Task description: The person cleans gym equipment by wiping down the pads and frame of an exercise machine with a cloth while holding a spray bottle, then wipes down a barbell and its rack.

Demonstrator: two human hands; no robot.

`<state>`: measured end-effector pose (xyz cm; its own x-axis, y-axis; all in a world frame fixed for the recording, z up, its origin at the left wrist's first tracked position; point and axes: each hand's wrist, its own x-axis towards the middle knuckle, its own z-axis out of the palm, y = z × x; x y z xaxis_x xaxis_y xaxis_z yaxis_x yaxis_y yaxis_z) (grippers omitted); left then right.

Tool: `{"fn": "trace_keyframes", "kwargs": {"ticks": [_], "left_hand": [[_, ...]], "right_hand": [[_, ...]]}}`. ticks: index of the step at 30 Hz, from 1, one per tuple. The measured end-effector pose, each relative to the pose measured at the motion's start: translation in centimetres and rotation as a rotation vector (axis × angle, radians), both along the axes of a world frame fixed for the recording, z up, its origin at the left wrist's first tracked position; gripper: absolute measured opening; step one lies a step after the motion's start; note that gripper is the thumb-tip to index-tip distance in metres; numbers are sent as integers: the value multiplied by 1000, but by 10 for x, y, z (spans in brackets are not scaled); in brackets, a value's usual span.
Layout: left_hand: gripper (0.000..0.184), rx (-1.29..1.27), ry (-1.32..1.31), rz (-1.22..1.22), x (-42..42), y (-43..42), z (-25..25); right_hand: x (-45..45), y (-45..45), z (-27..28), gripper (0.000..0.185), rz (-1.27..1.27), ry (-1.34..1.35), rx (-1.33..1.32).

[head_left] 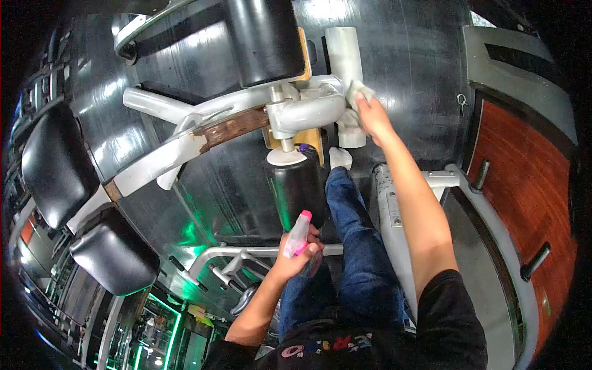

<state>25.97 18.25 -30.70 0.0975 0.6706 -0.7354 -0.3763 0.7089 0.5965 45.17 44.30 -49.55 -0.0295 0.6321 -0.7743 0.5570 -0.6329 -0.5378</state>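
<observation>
My right hand (372, 117) is closed on a pale cloth (356, 102), which lies against the whitish metal tube (344, 55) of an exercise machine. My left hand (296, 254) is wrapped round a spray bottle (298, 234) with a pink nozzle and trigger, held in front of my body. Just beyond the bottle is a black padded roller (295, 188) with a white end cap. A curved silver arm (311, 114) of the machine stands between that roller and a larger black roller (262, 40).
Black seat pads (58, 163) are at the left, on a silver beam (160, 160) with worn brown patches. A grey frame (391, 209) rises near my right leg. At the right stands a red-brown panel (518, 197) with black pegs. Dark flooring (419, 68) lies beneath.
</observation>
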Motion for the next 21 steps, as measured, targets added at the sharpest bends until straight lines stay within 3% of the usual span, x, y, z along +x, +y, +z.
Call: {"fn": "trace_keyframes", "kwargs": {"ticks": [1, 4, 7, 9, 11, 14, 17, 21], "left_hand": [[33, -2, 40, -59, -4, -6, 5], [32, 85, 142, -169, -22, -30, 14], [31, 28, 135, -154, -29, -52, 26], [29, 0, 155, -140, -33, -66, 31], [29, -10, 126, -121, -36, -75, 43], [29, 39, 74, -79, -41, -88, 52], [29, 94, 86, -92, -53, -100, 60], [28, 136, 141, -135, -77, -104, 73]], "right_hand": [[6, -10, 17, 51, -119, 69, -117], [7, -50, 64, 49, -262, 197, -105], [-32, -100, 93, 45, -15, 123, 11], [-76, -133, 110, 33, 190, 7, 753], [-87, -154, 127, 29, 155, -3, 613], [-68, -202, 144, 31, 483, -25, 598], [-54, -213, 162, 35, 590, -24, 578], [-107, -160, 166, 41, 542, -119, 792]]}}
